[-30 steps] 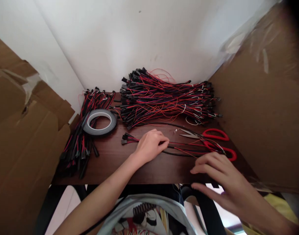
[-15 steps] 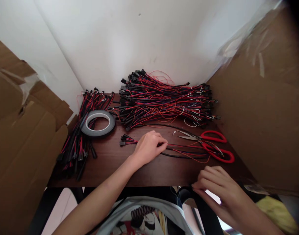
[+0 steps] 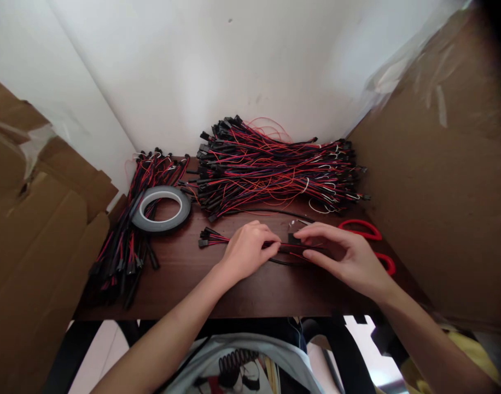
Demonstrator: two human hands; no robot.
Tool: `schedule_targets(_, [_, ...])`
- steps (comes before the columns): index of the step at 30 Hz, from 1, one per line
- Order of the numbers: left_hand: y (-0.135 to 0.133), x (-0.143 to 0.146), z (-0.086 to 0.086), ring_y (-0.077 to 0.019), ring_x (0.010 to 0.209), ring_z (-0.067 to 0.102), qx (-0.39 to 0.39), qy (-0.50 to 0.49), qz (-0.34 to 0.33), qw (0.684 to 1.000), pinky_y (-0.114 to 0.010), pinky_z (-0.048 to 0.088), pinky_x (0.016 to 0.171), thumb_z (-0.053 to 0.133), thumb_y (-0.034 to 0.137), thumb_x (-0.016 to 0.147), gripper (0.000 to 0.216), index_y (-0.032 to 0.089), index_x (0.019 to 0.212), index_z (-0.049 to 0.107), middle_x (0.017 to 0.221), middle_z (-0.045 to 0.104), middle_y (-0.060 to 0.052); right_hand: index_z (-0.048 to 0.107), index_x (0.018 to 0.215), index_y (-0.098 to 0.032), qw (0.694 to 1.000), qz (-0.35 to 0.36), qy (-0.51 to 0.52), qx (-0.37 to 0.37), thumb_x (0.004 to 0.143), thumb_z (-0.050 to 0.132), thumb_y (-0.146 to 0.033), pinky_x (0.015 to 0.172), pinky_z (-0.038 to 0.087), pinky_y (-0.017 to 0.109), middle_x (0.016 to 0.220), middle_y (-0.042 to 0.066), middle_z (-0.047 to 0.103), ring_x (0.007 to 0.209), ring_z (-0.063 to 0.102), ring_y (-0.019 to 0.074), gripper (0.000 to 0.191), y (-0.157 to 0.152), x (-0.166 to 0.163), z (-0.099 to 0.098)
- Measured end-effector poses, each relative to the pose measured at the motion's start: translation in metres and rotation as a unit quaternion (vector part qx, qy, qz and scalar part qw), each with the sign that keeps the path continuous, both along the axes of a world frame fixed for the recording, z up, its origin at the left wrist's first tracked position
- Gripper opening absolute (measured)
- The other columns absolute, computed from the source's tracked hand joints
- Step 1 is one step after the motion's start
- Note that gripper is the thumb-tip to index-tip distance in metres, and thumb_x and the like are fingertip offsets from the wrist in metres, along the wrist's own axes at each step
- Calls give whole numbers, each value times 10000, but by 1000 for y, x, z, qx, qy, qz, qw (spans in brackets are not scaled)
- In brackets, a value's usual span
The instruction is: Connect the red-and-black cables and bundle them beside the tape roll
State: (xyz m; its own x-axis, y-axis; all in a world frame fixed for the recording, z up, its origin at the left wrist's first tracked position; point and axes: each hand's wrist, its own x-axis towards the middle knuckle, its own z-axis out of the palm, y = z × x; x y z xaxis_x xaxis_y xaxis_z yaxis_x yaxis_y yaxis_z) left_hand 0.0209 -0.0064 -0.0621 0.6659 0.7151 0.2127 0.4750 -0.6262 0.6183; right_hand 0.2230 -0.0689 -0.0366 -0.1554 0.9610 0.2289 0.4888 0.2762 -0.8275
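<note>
My left hand [image 3: 248,249] is closed in a pinch on a thin bundle of red and black wires [image 3: 217,237], pressing it near the table. Black connectors at the bundle's left end fan out past my wrist. Over the wires' right part is my right hand [image 3: 344,254], its thumb and forefinger slightly apart. A small flat black piece [image 3: 293,238], perhaps tape, sits at its forefinger tip. Partly hidden behind that hand lie red-handled scissors [image 3: 361,227]. A roll of dark tape [image 3: 185,210] rests to the left on other cables.
Behind my hands lies a large heap of red and black cables [image 3: 271,169]. A smaller cable pile [image 3: 129,246] is at the left. Cardboard walls [image 3: 435,208] flank the brown table [image 3: 217,290], and a white wall [image 3: 234,71] stands at the back.
My right hand has moved up and left from the table's front edge to the wires, with the small black piece at its fingertip. The left hand keeps its hold.
</note>
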Motion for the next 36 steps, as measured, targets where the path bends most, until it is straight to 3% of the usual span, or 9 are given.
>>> schedule_targets(2, [-1,0,1,-184,787,595,0,6,2,1000,-284,434,707,616,162,858,158,194,852,771,819,731,-36,722,956,-220,999,-6,31,-20,788,700,-332,754,578,305,964,62,717,849,679,192,203,6,-5,-8])
schedule_targets(5, [-1,-1,1,-185,787,594,3,9,0,1000,-287,431,706,609,176,869,163,196,852,770,822,729,-36,722,1004,-218,995,-73,64,-25,779,709,-351,714,572,299,847,39,719,754,672,174,261,10,-10,-15])
schedule_targets(8, [-1,-1,0,-184,782,591,6,7,-5,1000,-288,427,708,606,181,875,166,194,844,769,814,726,-36,716,1085,-221,993,-107,49,-20,776,715,-342,770,567,328,831,28,724,768,680,183,332,11,-10,-17])
schedule_targets(12, [0,0,-1,-182,776,589,8,-2,-3,1000,-286,421,704,613,174,869,163,187,821,769,796,720,-36,746,924,-218,995,-99,7,-10,801,685,-334,783,556,333,904,43,739,827,687,202,180,9,-11,-13])
schedule_targets(16, [0,0,0,-179,762,586,6,1,1,1000,-285,422,699,615,181,867,160,192,861,774,793,720,-34,714,839,-206,997,-82,-15,-8,822,656,-342,805,528,351,883,50,725,847,671,213,149,10,-12,-12])
schedule_targets(23, [1,1,1,-175,744,574,-2,4,7,1000,-281,413,686,618,178,859,159,190,842,776,778,718,-29,695,865,-201,996,-63,-32,-45,837,647,-350,773,484,333,865,41,704,822,647,202,159,15,-12,-15])
schedule_targets(30, [1,0,2,-173,763,568,6,10,0,1000,-280,401,689,606,182,870,169,195,859,774,786,709,-22,685,812,-205,999,-9,-38,13,864,646,-322,811,448,345,862,46,665,867,594,199,134,17,-10,-20])
schedule_targets(36, [0,0,2,-171,763,565,8,14,0,1000,-278,396,683,591,193,884,188,188,831,772,780,700,-23,665,836,-209,999,-25,-39,25,880,635,-295,796,450,336,860,28,670,838,605,183,101,15,-12,-26])
